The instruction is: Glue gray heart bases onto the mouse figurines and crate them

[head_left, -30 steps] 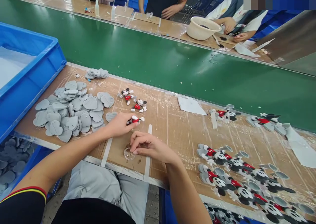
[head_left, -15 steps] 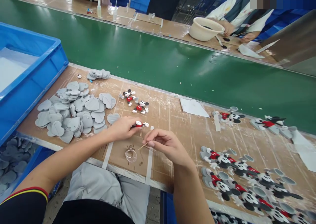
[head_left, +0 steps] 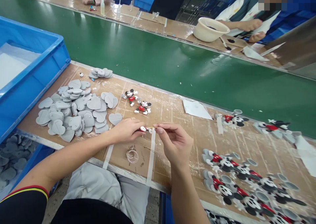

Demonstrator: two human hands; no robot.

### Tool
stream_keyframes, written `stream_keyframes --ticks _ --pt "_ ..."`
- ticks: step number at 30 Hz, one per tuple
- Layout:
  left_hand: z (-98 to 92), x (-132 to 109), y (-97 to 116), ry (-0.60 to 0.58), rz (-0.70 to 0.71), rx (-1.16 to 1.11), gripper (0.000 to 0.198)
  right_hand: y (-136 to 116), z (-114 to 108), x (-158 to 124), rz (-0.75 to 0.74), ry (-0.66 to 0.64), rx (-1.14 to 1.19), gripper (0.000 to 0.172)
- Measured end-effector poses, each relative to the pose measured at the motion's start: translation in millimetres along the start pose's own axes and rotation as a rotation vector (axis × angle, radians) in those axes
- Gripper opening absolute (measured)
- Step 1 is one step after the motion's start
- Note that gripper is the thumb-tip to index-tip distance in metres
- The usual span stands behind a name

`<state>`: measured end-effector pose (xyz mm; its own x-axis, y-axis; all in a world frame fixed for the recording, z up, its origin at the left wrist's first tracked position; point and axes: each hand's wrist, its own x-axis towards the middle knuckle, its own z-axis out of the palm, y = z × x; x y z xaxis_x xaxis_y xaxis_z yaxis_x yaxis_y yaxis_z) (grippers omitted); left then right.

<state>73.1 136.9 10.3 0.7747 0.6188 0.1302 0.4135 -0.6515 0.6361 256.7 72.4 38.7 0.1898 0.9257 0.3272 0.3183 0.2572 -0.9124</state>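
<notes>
Brown desk (head_left: pixel 170 115) is bordered on its far side by a green belt (head_left: pixel 158 62). Over the desk, a red-and-white figure (head_left: pixel 143 129) is gripped by the left hand (head_left: pixel 128 130), thumb and fingers closed; its white end is pointed right, long axis roughly crosswise, remainder hidden. A thin stick (head_left: pixel 151 127) is pinched by the right hand's (head_left: pixel 176 141) fingertips, nearly level, directed left; contact with the figure cannot be determined.

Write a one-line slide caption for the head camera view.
Left hand grips a Mickey Mouse figurine; right hand pinches a thin stick close by.
</notes>
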Motion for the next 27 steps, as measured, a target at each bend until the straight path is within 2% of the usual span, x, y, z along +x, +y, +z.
stream_keyframes --ticks 9,21,27 --pt "-0.1 -0.1 0.0 -0.016 -0.031 -0.043 0.022 -0.2 -0.1 -2.2 -0.019 -0.04 -0.055 0.007" --pt "0.8 0.5 0.2 -0.002 -0.026 -0.031 0.014 6.1 2.7 -3.9 -0.055 -0.115 -0.095 0.006" --pt "0.4 0.4 0.4 0.005 -0.016 -0.046 0.013 7.0 3.7 -5.9 -0.143 -0.087 -0.174 0.005"
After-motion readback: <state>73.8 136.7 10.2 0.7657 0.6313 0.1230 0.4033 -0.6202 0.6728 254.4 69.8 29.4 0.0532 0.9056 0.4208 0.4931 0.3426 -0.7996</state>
